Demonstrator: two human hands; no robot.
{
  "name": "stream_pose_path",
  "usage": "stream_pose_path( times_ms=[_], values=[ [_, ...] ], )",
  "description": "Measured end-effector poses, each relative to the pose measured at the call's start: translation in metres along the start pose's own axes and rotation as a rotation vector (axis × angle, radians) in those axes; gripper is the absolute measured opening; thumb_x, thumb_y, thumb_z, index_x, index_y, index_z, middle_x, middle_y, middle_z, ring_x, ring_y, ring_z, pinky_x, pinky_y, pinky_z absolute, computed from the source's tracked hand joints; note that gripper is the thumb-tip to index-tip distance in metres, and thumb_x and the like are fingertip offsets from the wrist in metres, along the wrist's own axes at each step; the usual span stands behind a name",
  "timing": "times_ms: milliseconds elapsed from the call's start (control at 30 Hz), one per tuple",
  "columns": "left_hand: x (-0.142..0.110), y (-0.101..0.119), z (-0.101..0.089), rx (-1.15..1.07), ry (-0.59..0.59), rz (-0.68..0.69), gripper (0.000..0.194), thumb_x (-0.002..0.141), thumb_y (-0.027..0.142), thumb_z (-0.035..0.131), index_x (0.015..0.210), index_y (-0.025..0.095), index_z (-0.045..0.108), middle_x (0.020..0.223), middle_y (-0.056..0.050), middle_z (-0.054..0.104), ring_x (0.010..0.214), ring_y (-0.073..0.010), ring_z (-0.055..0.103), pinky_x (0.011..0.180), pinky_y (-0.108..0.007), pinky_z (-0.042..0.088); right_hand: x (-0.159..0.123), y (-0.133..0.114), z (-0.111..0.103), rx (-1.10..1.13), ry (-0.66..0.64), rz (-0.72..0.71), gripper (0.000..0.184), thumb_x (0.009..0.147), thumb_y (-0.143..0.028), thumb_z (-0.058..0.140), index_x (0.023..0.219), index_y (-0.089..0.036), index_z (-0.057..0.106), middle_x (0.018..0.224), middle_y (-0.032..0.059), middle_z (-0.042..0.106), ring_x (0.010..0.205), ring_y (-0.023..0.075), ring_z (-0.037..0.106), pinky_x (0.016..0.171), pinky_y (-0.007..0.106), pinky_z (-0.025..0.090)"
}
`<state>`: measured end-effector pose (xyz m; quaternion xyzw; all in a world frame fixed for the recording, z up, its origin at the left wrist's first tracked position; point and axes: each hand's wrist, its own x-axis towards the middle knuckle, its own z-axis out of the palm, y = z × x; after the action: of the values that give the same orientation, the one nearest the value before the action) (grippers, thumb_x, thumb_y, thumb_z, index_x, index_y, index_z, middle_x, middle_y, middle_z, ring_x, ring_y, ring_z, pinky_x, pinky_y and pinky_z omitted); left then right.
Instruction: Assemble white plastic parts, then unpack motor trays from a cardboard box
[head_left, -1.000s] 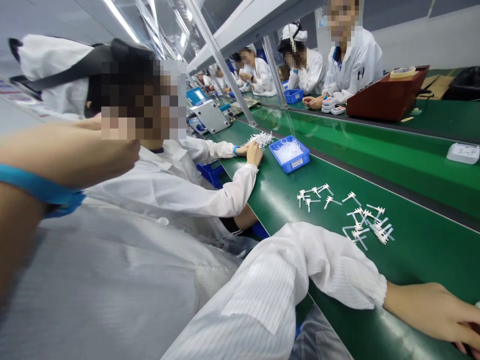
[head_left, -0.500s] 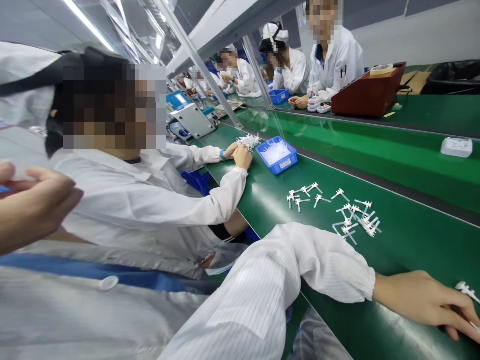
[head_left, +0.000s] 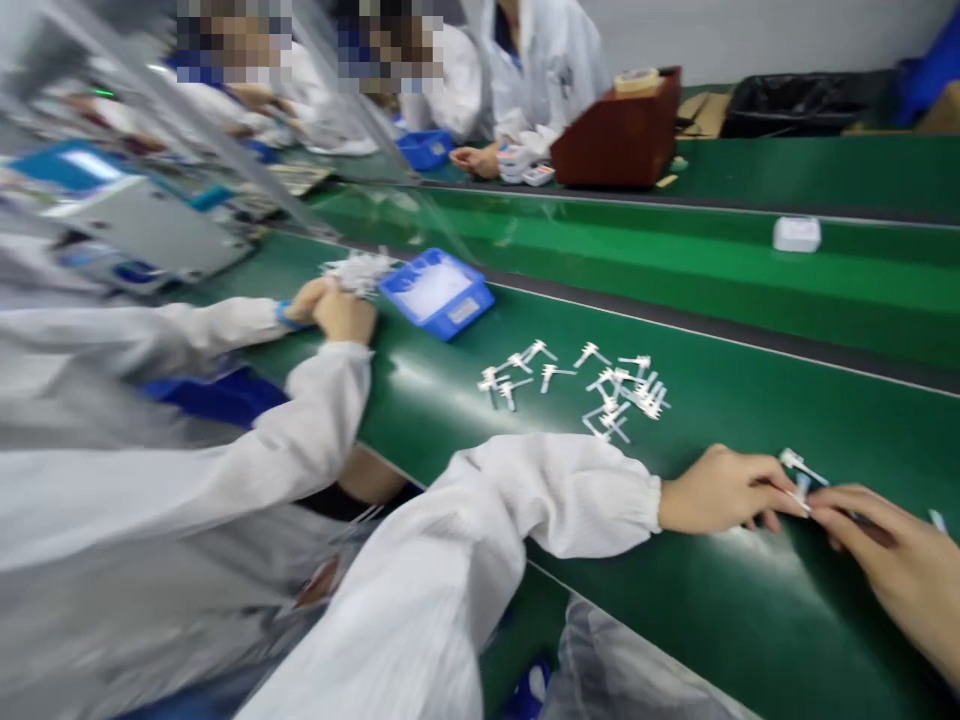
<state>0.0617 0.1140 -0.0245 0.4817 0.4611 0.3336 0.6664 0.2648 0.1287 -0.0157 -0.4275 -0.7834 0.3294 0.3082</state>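
Note:
My left hand reaches over the green table, its thumb and fingers pinched on a small white plastic piece. From the right edge, my right hand meets it, fingertips closed at the other side of the same piece. The exact shape of the piece is partly hidden by the fingers. Just behind the fingertips lies a white plastic fitting with a thin stem. A cluster of similar L-shaped white fittings lies left of my hands, and a smaller group lies further left.
A blue bin of pale pieces stands near the far edge. Beside it a co-worker's hands touch a white heap. A metal post rises at left. A white box sits beyond the divider.
The view has swung right, bringing my right hand into sight. Both my hands now meet at a small white piece. A hand at the far left has left the view.

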Motion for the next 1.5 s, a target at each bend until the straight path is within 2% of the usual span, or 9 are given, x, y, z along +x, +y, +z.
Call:
stream_pose_path(
  times_ms=[100, 200, 400, 600, 833, 1000, 1200, 1367, 1500],
  values=[
    [-0.001, 0.0, -0.001, -0.07, 0.031, 0.007, 0.018, 0.081, 0.028, 0.073, 0.074, 0.014, 0.064, 0.062, 0.003, 0.065, 0.056, -0.0086, 0.063, 0.051, -0.018, 0.053, 0.002, -0.01, 0.006, 0.118, 0.0, 0.148, 0.04, 0.088, -0.063, 0.063, 0.077, -0.026, 0.073, 0.069, 0.0029, 0.065, 0.051, 0.0149, 0.056, 0.048, 0.027, 0.047],
    [-0.002, -0.001, -0.002, -0.116, 0.031, 0.022, 0.015, 0.079, 0.021, 0.069, 0.07, 0.013, 0.06, 0.059, 0.003, 0.063, 0.054, -0.0095, 0.064, 0.049, -0.018, 0.055, 0.005, -0.016, 0.011, 0.195, -0.022, 0.191, 0.036, 0.09, -0.055, 0.063, 0.078, -0.023, 0.074, 0.071, 0.0024, 0.063, 0.054, 0.0131, 0.055, 0.053, 0.025, 0.047],
    [-0.004, 0.0, -0.004, -0.067, 0.031, 0.017, 0.014, 0.079, 0.021, 0.067, 0.072, 0.014, 0.058, 0.062, 0.001, 0.065, 0.057, -0.0107, 0.067, 0.049, -0.018, 0.057, 0.004, -0.02, 0.013, 0.198, -0.045, 0.185, 0.03, 0.095, -0.044, 0.059, 0.08, -0.021, 0.072, 0.068, 0.0006, 0.061, 0.054, 0.0111, 0.052, 0.055, 0.024, 0.045],
    [-0.007, 0.004, -0.002, 0.031, 0.057, 0.017, 0.014, 0.081, 0.018, 0.062, 0.069, 0.016, 0.055, 0.059, 0.003, 0.061, 0.054, -0.0091, 0.064, 0.048, -0.017, 0.056, 0.001, -0.02, 0.014, 0.122, -0.031, 0.109, 0.028, 0.098, -0.038, 0.056, 0.082, -0.021, 0.072, 0.072, 0.0009, 0.063, 0.055, 0.0108, 0.053, 0.055, 0.024, 0.044],
    [-0.012, -0.003, 0.0, 0.359, 0.147, 0.221, 0.02, 0.088, 0.017, 0.051, 0.068, 0.019, 0.046, 0.063, 0.005, 0.059, 0.056, -0.0054, 0.059, 0.055, -0.013, 0.048, -0.005, -0.023, 0.02, -0.018, 0.066, 0.041, 0.017, 0.098, -0.026, 0.058, 0.086, -0.023, 0.07, 0.077, 0.0009, 0.067, 0.065, 0.0141, 0.061, 0.07, 0.028, 0.05],
    [-0.012, -0.005, 0.0, 0.47, 0.156, 0.253, 0.017, 0.086, 0.01, 0.044, 0.072, 0.02, 0.045, 0.07, 0.004, 0.063, 0.061, -0.007, 0.061, 0.061, -0.015, 0.049, -0.009, -0.028, 0.029, -0.074, 0.143, 0.057, 0.017, 0.098, -0.024, 0.056, 0.087, -0.023, 0.068, 0.08, 0.0025, 0.068, 0.073, 0.017, 0.065, 0.072, 0.03, 0.052],
    [-0.013, -0.006, 0.0, 0.542, 0.147, 0.374, 0.019, 0.081, 0.003, 0.04, 0.075, 0.02, 0.046, 0.078, 0.002, 0.067, 0.074, -0.0088, 0.067, 0.071, -0.017, 0.053, -0.008, -0.029, 0.035, -0.082, 0.171, 0.058, 0.017, 0.098, -0.023, 0.056, 0.085, -0.023, 0.068, 0.08, 0.0031, 0.069, 0.071, 0.0173, 0.065, 0.072, 0.031, 0.053],
    [-0.011, -0.009, 0.0, 0.526, 0.172, 0.407, 0.02, 0.08, 0.0, 0.041, 0.075, 0.019, 0.046, 0.071, 0.004, 0.063, 0.059, -0.0062, 0.061, 0.058, -0.014, 0.051, -0.009, -0.03, 0.037, -0.087, 0.21, 0.043, 0.014, 0.095, -0.021, 0.06, 0.085, -0.022, 0.069, 0.077, 0.001, 0.068, 0.068, 0.0155, 0.063, 0.069, 0.029, 0.051],
    [-0.007, -0.006, 0.0, 0.404, 0.156, 0.282, 0.017, 0.085, 0.005, 0.047, 0.075, 0.019, 0.047, 0.061, 0.007, 0.054, 0.048, -0.0051, 0.055, 0.045, -0.012, 0.046, -0.009, -0.031, 0.039, -0.064, 0.209, 0.128, 0.014, 0.095, -0.025, 0.061, 0.087, -0.021, 0.071, 0.074, 0.0, 0.068, 0.058, 0.013, 0.058, 0.064, 0.028, 0.049]
  ],
)
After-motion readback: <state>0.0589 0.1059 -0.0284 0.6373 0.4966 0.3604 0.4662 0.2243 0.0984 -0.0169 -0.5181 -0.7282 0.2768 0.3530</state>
